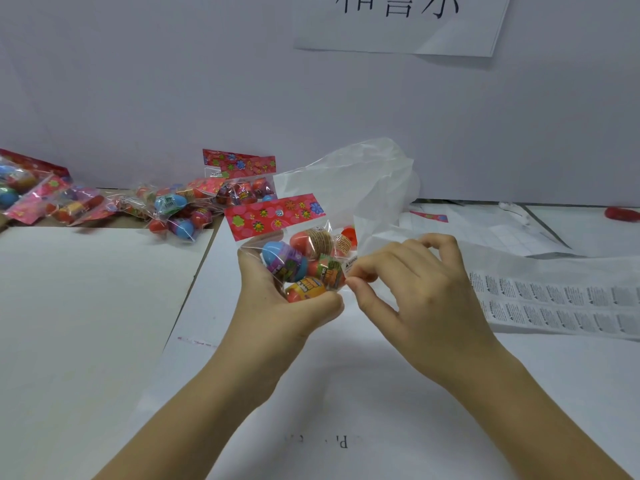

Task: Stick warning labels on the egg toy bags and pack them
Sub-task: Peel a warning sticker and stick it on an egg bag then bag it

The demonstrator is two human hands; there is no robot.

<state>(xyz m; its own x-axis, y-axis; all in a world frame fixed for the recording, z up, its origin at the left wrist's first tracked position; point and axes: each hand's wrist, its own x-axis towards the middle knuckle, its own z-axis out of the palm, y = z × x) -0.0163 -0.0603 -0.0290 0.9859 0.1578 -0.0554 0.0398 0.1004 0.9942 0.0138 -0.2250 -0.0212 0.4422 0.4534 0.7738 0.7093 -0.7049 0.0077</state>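
My left hand (277, 306) grips a clear egg toy bag (301, 258) from below; it has a red flowered header card and several coloured plastic eggs inside. My right hand (415, 282) pinches a small white warning label (350, 265) between thumb and forefinger against the bag's right side. A sheet of warning labels (561, 303) lies flat on the table to the right.
A pile of more egg toy bags (173, 206) lies at the back left, with others at the far left (31, 192). A large crumpled clear plastic bag (363, 188) stands behind my hands. White paper (346, 393) covers the table; a red object (621, 213) sits far right.
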